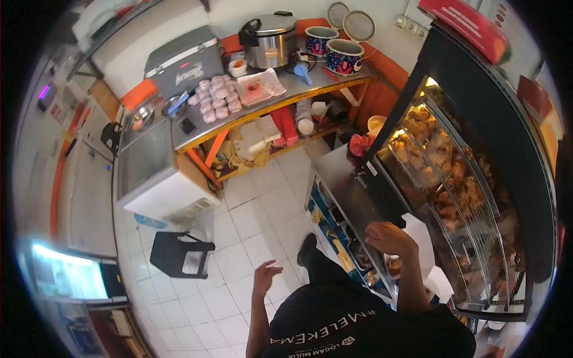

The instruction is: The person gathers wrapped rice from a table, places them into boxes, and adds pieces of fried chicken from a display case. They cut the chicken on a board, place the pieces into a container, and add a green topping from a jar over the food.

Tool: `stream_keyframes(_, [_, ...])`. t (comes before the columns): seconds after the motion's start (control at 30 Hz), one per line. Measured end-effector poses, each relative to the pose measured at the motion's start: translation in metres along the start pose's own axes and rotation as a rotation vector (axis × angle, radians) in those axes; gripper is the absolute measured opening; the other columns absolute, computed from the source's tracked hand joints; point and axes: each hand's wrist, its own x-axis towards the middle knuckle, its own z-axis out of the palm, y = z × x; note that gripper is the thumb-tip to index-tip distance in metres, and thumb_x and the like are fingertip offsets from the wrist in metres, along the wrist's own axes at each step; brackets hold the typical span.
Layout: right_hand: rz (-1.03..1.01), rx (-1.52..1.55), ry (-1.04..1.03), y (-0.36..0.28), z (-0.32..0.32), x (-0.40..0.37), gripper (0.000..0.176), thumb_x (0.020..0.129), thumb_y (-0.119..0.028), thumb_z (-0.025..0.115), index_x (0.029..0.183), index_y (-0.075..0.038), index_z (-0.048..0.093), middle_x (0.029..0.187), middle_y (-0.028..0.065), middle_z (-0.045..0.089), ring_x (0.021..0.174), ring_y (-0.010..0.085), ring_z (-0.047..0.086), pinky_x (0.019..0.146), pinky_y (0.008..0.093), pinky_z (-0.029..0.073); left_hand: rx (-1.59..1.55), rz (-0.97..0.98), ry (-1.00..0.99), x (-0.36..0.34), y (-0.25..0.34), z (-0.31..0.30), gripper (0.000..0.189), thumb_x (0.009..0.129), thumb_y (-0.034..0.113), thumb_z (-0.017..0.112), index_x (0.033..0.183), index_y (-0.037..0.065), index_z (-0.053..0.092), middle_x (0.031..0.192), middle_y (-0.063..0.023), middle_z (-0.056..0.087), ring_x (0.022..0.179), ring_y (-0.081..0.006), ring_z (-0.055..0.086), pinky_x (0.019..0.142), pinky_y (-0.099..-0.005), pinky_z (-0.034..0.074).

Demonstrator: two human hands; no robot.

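Curled the right hand point(391, 238), knuckles up, against the near edge of a white carton point(421, 230); could not tell whether the fingers gripped it or merely rested on it. Judged the carton light, thin-walled and easy to crush, probably paperboard with little stiffness of its own. Thought it best taken along a folded edge or supported from beneath on a flat palm, never pinched mid-wall, and watched for grease making it slippery. Found it on the steel counter point(343, 179), just beside the lower glass of the display case point(495, 149), with a second white piece point(440, 281) close by, nearer the body. Held the left hand point(264, 279) loosely open, fingers spread, empty, in the air above the tiled floor point(250, 221), touching nothing. Noted fried chicken point(441, 155) piled behind the lit glass, well within reach of the right hand. Saw a black stool point(179, 253) on the floor off to the left, apart from both hands, and a white chest freezer point(155, 173) beyond it. Made out, farthest away, a steel-topped table point(197, 134) carrying wrapped portions point(215, 98), a rice cooker point(271, 40) and two patterned pots point(343, 55).
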Motion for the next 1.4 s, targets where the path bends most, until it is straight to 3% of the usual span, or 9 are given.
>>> stream_keyframes(0.43, [0.095,0.124,-0.036,-0.039,-0.080,0.198,0.040,0.093,-0.023,0.066,0.128,-0.003,0.060,0.129,0.0225,0.064,0.118,0.0417,0.062,0.099,0.0480,0.052,0.330,-0.149,-0.246,0.278,0.125,-0.006,0.028,0.099,0.007,0.059,0.125,-0.002,0.065,0.105,-0.0145,0.077,0.098,-0.0211,0.074,0.091,-0.0326,0.057])
stream_keyframes(0.5, [0.107,0.224,0.098,-0.027,-0.058,0.196,0.045,0.092,-0.020,0.067,0.133,-0.004,0.058,0.133,0.0221,0.062,0.121,0.0409,0.061,0.103,0.0468,0.051,0.304,-0.164,-0.392,0.326,0.128,-0.013,0.024,0.096,0.004,0.064,0.119,-0.002,0.067,0.103,-0.0150,0.077,0.098,-0.0205,0.074,0.088,-0.0318,0.057])
stream_keyframes(0.53, [0.103,0.228,0.234,-0.017,-0.037,0.195,0.035,0.092,-0.027,0.069,0.116,-0.002,0.065,0.108,0.0211,0.070,0.104,0.0402,0.066,0.092,0.0475,0.053,0.383,-0.134,-0.510,0.354,0.119,-0.022,0.023,0.095,0.003,0.065,0.117,-0.002,0.068,0.103,-0.0150,0.077,0.098,-0.0202,0.074,0.088,-0.0315,0.057])
stream_keyframes(0.63, [0.653,0.325,0.107,-0.026,-0.002,0.182,0.031,0.092,-0.028,0.069,0.112,-0.005,0.063,0.109,0.0197,0.069,0.108,0.0389,0.065,0.092,0.0482,0.052,0.742,-0.105,-0.818,0.408,0.176,-0.014,0.019,0.089,0.004,0.074,0.107,-0.001,0.072,0.095,-0.0125,0.077,0.093,-0.0180,0.075,0.081,-0.0312,0.058])
stream_keyframes(0.77, [0.843,0.430,0.153,-0.052,0.076,0.164,0.029,0.088,-0.028,0.071,0.094,0.001,0.069,0.091,0.0264,0.071,0.091,0.0443,0.070,0.081,0.0528,0.055,1.057,-0.097,-1.217,0.481,0.208,-0.012,0.023,0.094,0.022,0.072,0.099,0.000,0.079,0.087,-0.0122,0.078,0.081,-0.0154,0.075,0.074,-0.0296,0.058])
stream_keyframes(0.93, [1.038,0.752,0.123,-0.077,0.199,0.165,0.032,0.085,-0.027,0.068,0.098,0.001,0.076,0.103,0.0252,0.074,0.097,0.0415,0.072,0.083,0.0499,0.058,1.050,-0.153,-1.505,0.538,0.189,-0.011,0.042,0.098,0.027,0.068,0.131,0.000,0.066,0.101,-0.0154,0.078,0.095,-0.0201,0.075,0.084,-0.0324,0.058])
stream_keyframes(1.07, [1.076,0.942,0.165,-0.119,0.287,0.110,0.041,0.085,-0.033,0.070,0.112,-0.003,0.074,0.112,0.0206,0.074,0.103,0.0409,0.070,0.088,0.0498,0.057,1.490,0.077,-1.736,0.469,0.198,0.039,0.050,0.098,0.025,0.069,0.139,-0.002,0.058,0.109,-0.0173,0.077,0.097,-0.0217,0.075,0.087,-0.0324,0.057])
stream_keyframes(1.27, [1.157,1.184,0.746,-0.210,0.425,-0.005,0.044,0.094,-0.036,0.064,0.129,-0.010,0.065,0.110,0.0216,0.074,0.103,0.0373,0.070,0.090,0.0468,0.054,1.442,0.200,-1.849,0.382,0.085,0.089,0.047,0.098,0.023,0.068,0.136,-0.003,0.059,0.099,-0.0147,0.077,0.094,-0.0220,0.074,0.087,-0.0335,0.057])
stream_keyframes(1.4, [1.464,1.347,1.055,-0.304,0.511,-0.089,0.046,0.091,-0.031,0.069,0.129,-0.004,0.063,0.107,0.0211,0.074,0.096,0.0405,0.070,0.088,0.0471,0.055,1.358,0.397,-1.952,0.195,0.053,0.135,0.044,0.096,0.023,0.070,0.130,-0.004,0.062,0.107,-0.0171,0.075,0.102,-0.0250,0.073,0.091,-0.0351,0.056])
